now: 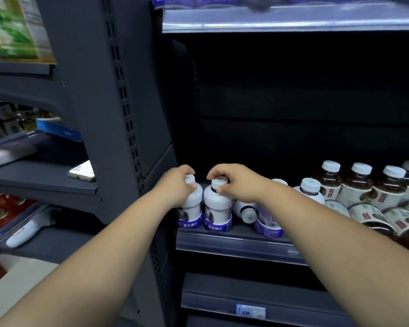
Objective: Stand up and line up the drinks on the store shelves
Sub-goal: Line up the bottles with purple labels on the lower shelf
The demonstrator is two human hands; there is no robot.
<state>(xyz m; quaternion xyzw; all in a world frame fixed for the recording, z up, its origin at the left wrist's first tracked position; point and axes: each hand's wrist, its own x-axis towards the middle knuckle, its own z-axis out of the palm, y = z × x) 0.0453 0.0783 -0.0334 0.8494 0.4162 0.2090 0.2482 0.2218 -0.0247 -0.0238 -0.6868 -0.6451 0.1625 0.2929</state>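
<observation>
Two bare forearms (92, 267) reach up from the bottom edge into the dark shelving unit (99, 102), over its middle shelf (234, 243).

On the right of that shelf are the brown tea bottles (359, 185). Four stand upright with white caps, and more lie on their sides in front of them, too overlapped to count.

On the left are the white bottles (309, 188) with purple labels, and five can be made out. Four are upright, one of them partly hidden behind the right forearm. The lying bottle (243, 208) points its cap toward the camera, just right of the two under the hands.

The left hand (175, 185) curls round the neck of the leftmost white bottle (191, 206), upright at the shelf's left end. The right hand (234, 182) grips the cap of the second white bottle (216, 206), which stands touching the first.

On the neighbouring shelves to the left lie a white handheld device (26, 232) and a phone (82, 172). A price tag (250, 311) sits on the rail below.
</observation>
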